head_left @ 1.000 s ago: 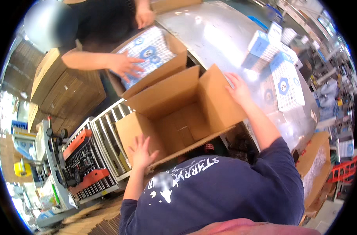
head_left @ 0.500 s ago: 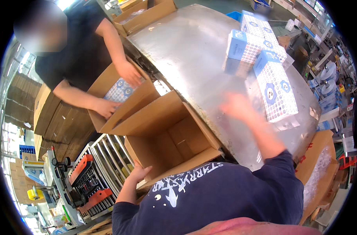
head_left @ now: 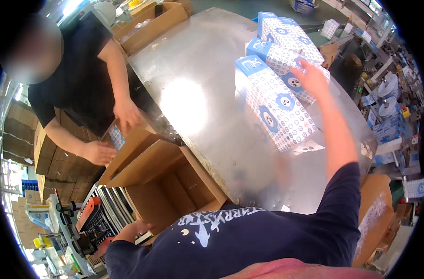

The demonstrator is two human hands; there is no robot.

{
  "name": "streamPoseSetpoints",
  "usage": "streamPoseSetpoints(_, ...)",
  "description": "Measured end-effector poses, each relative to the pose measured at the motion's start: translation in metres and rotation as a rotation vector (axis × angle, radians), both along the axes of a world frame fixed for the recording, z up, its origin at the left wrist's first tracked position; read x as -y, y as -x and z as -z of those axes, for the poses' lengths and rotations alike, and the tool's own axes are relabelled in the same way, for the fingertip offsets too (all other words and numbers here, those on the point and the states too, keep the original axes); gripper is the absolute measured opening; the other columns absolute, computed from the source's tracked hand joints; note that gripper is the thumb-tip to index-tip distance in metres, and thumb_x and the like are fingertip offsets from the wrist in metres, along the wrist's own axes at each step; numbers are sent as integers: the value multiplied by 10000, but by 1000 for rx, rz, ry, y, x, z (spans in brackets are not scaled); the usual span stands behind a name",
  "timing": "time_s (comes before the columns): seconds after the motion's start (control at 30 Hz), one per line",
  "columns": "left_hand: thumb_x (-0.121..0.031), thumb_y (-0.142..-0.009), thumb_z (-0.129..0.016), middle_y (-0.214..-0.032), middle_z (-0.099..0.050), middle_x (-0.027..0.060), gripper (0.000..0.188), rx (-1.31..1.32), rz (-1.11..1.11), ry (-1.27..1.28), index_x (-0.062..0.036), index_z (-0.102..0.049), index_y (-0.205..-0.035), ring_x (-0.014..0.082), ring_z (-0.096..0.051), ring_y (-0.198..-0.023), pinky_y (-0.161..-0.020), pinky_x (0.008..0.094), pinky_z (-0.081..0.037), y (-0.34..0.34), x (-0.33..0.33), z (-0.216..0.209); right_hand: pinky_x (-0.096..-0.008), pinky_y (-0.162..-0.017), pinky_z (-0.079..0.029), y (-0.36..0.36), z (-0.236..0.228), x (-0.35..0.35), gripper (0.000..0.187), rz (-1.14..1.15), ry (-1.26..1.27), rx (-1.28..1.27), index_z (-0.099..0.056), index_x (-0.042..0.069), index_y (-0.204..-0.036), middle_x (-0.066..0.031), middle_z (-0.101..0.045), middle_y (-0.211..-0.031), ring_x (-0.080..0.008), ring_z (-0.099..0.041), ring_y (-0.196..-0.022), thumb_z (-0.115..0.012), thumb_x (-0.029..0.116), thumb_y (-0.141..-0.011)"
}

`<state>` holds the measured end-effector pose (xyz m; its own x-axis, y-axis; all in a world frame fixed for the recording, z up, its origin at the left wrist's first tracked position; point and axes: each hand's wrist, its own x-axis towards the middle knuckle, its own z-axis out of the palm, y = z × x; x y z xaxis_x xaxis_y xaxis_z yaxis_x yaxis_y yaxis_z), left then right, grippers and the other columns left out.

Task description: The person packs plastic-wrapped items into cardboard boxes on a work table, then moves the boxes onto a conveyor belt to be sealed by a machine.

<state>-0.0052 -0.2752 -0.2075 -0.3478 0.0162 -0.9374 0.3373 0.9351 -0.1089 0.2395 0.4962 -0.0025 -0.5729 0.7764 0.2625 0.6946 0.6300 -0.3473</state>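
An open, empty-looking brown cardboard carton [head_left: 174,190] stands below my chest at the table's left edge. My left hand [head_left: 135,229] grips its near left rim, the thumb inside and the other fingers hidden. On the metal table lie several long white-and-blue patterned boxes, among them a near box [head_left: 274,104], a middle box [head_left: 286,65] and a far box [head_left: 295,37]. My right arm is stretched over the table. My right hand [head_left: 312,79] rests on the far end of the middle box, fingers spread and not closed around it.
At the left, a person in a dark shirt [head_left: 77,69] has both hands at another carton [head_left: 133,153] with a patterned box inside. The shiny metal table [head_left: 207,139] fills the middle. Behind my right arm stands a carton [head_left: 372,209] with clear plastic wrap.
My right hand has moved from above the table surface onto the patterned boxes. My left hand stays at the carton. The whole view has shifted, and the other person's hands have moved on their carton.
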Motion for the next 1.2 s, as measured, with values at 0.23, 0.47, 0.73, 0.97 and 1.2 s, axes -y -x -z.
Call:
streamPoseSetpoints(0.23, -467, -855, -440, -1214, -513, 250, 613, 53, 376, 10, -100, -392, -1343, 356, -468, -1163, -1038, 416, -260, 0, 6, -7, -381, -945, -404, 16, 32, -133, 761, 447, -287, 315, -457, 66, -1293, -191, -539, -1220, -309, -503, -1158, -606, 551, -725)
streamPoseSetpoints(0.47, -362, -875, -506, -951, -627, 180, 397, -25, 560, -617, -72, -567, -1138, 358, -589, -868, -768, 434, -473, -45, -303, -131, -354, -924, -409, -4, 50, -172, 887, 130, 249, 194, -254, 126, -1411, -219, -547, -1201, -339, -538, -1103, -661, 386, -668)
streamPoseSetpoints(0.73, -153, -835, -618, -1410, -277, 180, 812, 235, -157, -1632, -33, -75, -1428, 295, -338, -1272, -1022, 398, -322, -98, -522, -114, -408, -825, -464, -60, 25, 1, 828, -70, 250, 305, -295, 154, -1400, -246, -586, -1086, -362, -585, -980, -661, 294, -671)
streamPoseSetpoints(0.97, -121, -779, -647, -1388, -319, 164, 874, 629, 6, -1381, -60, -66, -1429, 256, -362, -1258, -1019, 399, -334, -97, -445, -161, -305, -769, -485, -189, 47, 126, 744, 141, 1088, -159, -364, 72, -1350, -159, -612, -1024, -197, -602, -937, -670, 332, -724)
streamPoseSetpoints(1.2, -105, -760, -575, -1283, -467, 124, 721, 740, -271, -1358, -31, -219, -1383, 211, -502, -1142, -929, 350, -436, -93, -422, -134, -325, -850, -474, -177, 103, 152, 738, -111, 1351, -724, -373, -45, -1295, -133, -551, -1170, -213, -577, -1011, -702, 287, -724)
